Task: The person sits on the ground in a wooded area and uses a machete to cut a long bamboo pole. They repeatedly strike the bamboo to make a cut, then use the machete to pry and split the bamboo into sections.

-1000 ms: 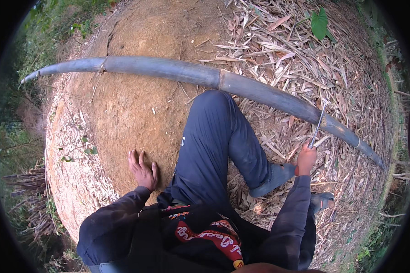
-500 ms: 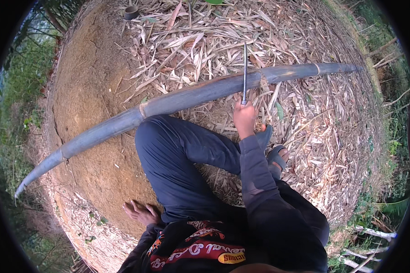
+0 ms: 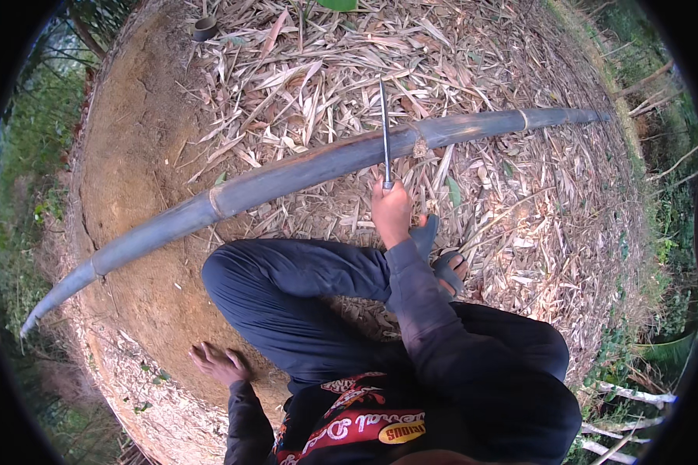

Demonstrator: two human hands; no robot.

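nearest the camera is the person's dark long-sleeved top with a red and yellow printed band (image 3: pixel 349 430) across the chest. the left hand (image 3: pixel 219 363) lies low at the left, palm down and fingers spread a little, flat on the bare brown soil (image 3: pixel 143 194); it holds nothing. just above it the left knee in dark blue trousers (image 3: pixel 287 291) is bent up and points left. the right sleeve runs up from the body to the right hand (image 3: pixel 390 211), which is closed in a fist round the handle of a long narrow blade, a machete-like knife (image 3: pixel 383 128). the blade stands nearly upright in the picture, its tip pointing away from the person, and it crosses the bamboo pole (image 3: pixel 310 169) just left of a pale node ring; whether the edge touches the pole or hangs just above it cannot be told. beside the right hand, to its right, a foot in a dark sandal (image 3: pixel 440 260) rests on the litter. the bamboo pole is grey-green and long, lying on the ground from the lower left, where it tapers over the soil, to the upper right, bending with the lens. beyond and around it lies a thick bed of dry bamboo leaves and husks (image 3: pixel 512 201). at the far top left a short dark hollow stump (image 3: pixel 204 29) stands at the soil's edge, and green undergrowth (image 3: pixel 23 194) rims the left side.
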